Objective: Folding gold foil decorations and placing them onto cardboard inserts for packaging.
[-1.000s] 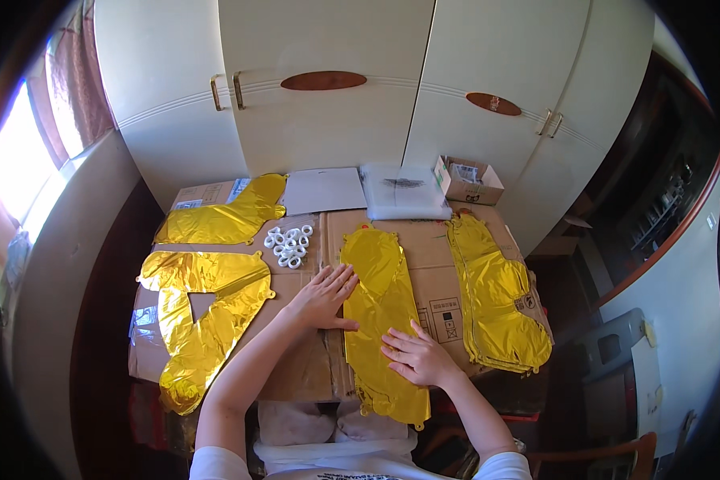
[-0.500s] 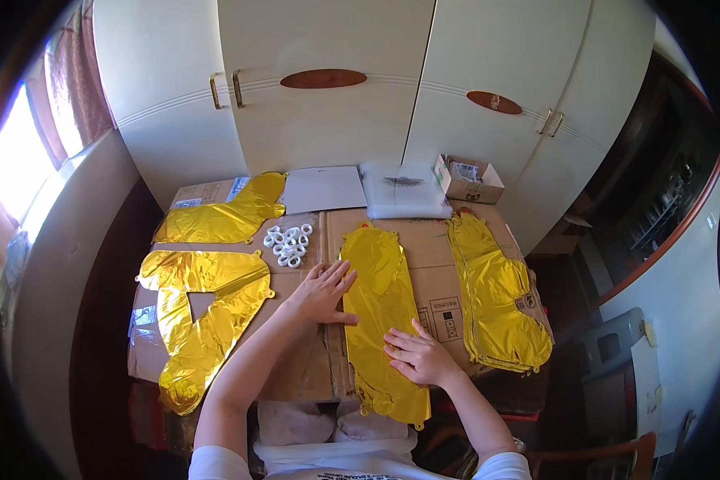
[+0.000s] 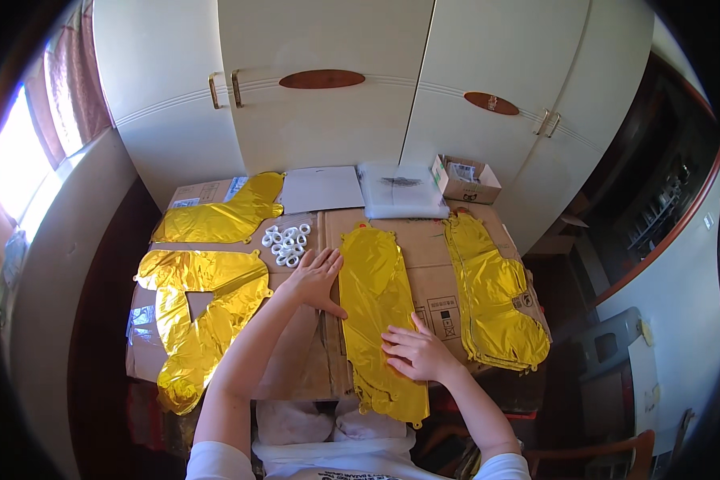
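Note:
Flat gold foil balloons lie on the cardboard-covered table. My right hand (image 3: 418, 350) rests flat, fingers spread, on the lower part of a long gold foil balloon (image 3: 374, 276) in the middle. Just left of that balloon is my left hand (image 3: 316, 282), its fingers stretched out and the thumb near the balloon's left edge; nothing is in it. Another foil balloon stack (image 3: 494, 300) lies to the right. On the left are a foil balloon with a square hole (image 3: 216, 272) and, beyond it, a curved foil balloon (image 3: 230, 214).
A pile of white ring-shaped rolls (image 3: 287, 244) sits left of the middle balloon. Along the back lie a pale flat sheet (image 3: 322, 190), a clear plastic stack (image 3: 402, 192) and an open small box (image 3: 470, 190) holding packets. Cardboard (image 3: 312, 364) covers the table; white cabinets (image 3: 320, 128) stand behind.
My left hand has slid a little left, off the middle balloon's surface to its left edge. The right hand stays on the balloon, nearly in place.

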{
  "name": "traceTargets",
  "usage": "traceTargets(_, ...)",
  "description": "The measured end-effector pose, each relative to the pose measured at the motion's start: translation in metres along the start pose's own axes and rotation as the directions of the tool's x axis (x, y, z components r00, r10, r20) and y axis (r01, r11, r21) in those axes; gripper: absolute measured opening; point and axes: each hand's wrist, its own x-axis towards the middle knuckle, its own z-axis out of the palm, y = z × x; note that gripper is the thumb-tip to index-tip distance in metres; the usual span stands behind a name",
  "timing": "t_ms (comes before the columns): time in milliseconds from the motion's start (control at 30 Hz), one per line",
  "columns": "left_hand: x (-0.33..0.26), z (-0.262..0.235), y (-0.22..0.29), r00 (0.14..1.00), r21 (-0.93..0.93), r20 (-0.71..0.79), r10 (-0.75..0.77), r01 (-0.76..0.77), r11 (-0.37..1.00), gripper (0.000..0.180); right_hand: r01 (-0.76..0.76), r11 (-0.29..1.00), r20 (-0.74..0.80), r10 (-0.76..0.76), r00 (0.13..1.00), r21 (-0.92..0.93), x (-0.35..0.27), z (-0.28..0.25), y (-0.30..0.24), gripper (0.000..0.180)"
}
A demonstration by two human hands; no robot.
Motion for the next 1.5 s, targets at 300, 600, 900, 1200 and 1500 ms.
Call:
traceTargets(300, -0.001, 0.0, 0.003, 1.0, 0.02, 0.005, -0.004, 0.004, 1.0, 0.138, 0.177, 0.98, -0.065, -0.183, 0.981, -0.093, 0.059, 0.022, -0.016, 0.042)
traceTargets(600, 0.002, 0.002, 0.003, 1.0, 0.039, 0.018, -0.009, 0.009, 0.999, 0.138, 0.244, 0.963, 0.089, -0.235, 0.968, -0.114, 0.06, 0.029, 0.001, 0.04)
traceTargets(900, 0.005, 0.002, 0.003, 0.999, 0.072, 0.025, -0.024, 0.022, 0.997, 0.144, 0.268, 0.96, 0.229, -0.245, 0.942, -0.078, 0.052, 0.022, -0.003, 0.037)
traceTargets(1200, 0.008, 0.004, 0.004, 0.999, 0.063, 0.022, -0.035, 0.033, 0.997, 0.145, 0.288, 0.949, 0.244, -0.252, 0.937, -0.127, 0.041, 0.02, -0.006, 0.042)
traceTargets(1500, 0.003, 0.005, 0.002, 0.999, 0.042, 0.024, -0.038, 0.037, 0.998, 0.145, -0.009, 0.989, 0.065, 0.019, 0.998, -0.146, 0.005, 0.015, -0.014, 0.048)
